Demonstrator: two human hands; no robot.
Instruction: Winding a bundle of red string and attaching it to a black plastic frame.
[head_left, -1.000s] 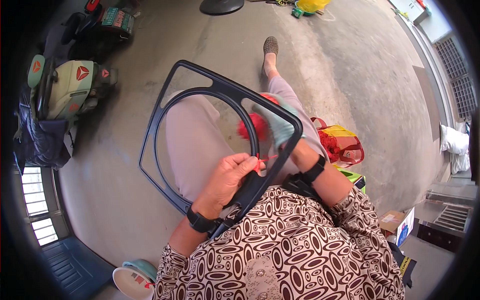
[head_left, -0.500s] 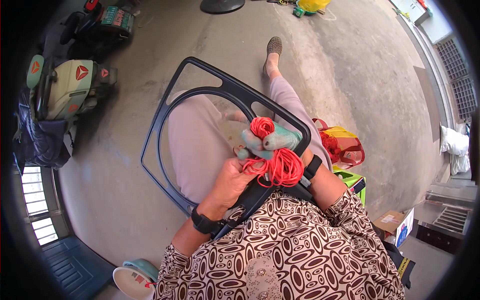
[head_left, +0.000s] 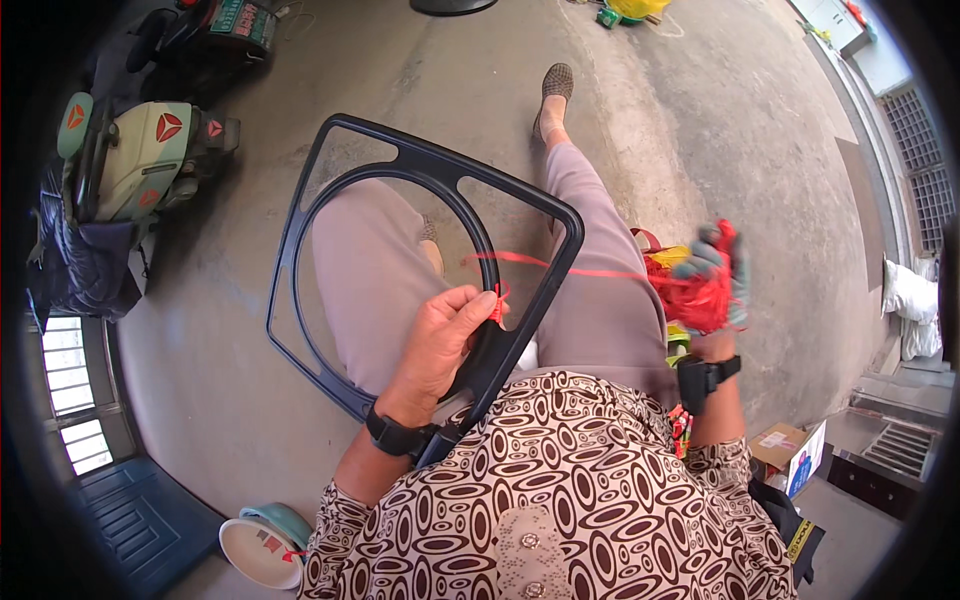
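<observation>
The black plastic frame [head_left: 425,265], a square outline with an inner ring, rests tilted across the seated person's lap, its near corner against the patterned shirt. The left hand [head_left: 440,345] is closed around the frame's near rail, thumb and fingers pinching the red string [head_left: 575,268] against the rail. The string runs taut from that pinch point, across the frame's right edge, to the right hand [head_left: 712,285], which is raised beside the right knee in a grey-green glove and clenched around a loose bundle of the same red string. Risk: excess pull from the right hand can slip the string out of the pinch, or lever the frame off the lap. Risk: the bundle can tangle, since its loops hang loose.
</observation>
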